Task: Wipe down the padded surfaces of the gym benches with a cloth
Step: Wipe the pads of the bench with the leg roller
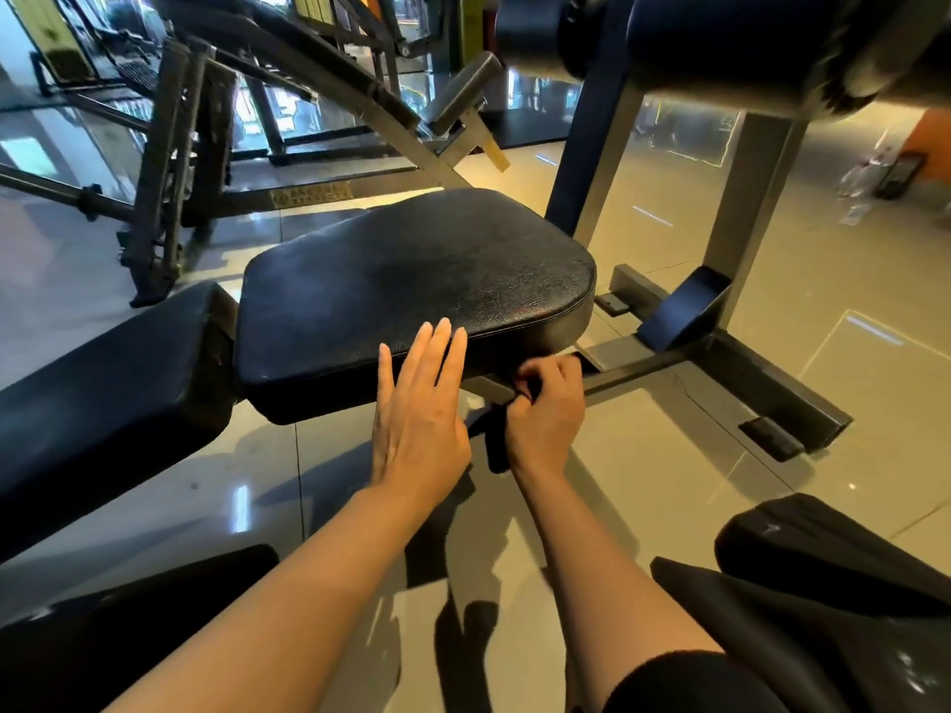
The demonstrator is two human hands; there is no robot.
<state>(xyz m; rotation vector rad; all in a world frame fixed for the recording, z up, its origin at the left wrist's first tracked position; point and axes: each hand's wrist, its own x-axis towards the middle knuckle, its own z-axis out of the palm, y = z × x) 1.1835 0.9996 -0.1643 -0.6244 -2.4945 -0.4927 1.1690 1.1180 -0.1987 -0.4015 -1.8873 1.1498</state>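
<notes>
Left hand (419,403): fingers straight, held together, fingertips at the near edge of the black seat pad (411,280). Right hand (546,409): fingers curled, gripping a dark cloth (496,445) below that edge.

- You get bright daylight from the windows (62,146) at the far left, a bit washed out there.
- The glossy floor tiles (669,481) throw back white glare spots and streaks.
- Your arms drop dark, soft-edged shadows on the tiles below them.
- The black seat pad (411,270) shows a dull sheen and clear grain, so focus is fine in the middle.
- Top right pads (746,38) look smeared, and straight frames bend near the edges.
</notes>
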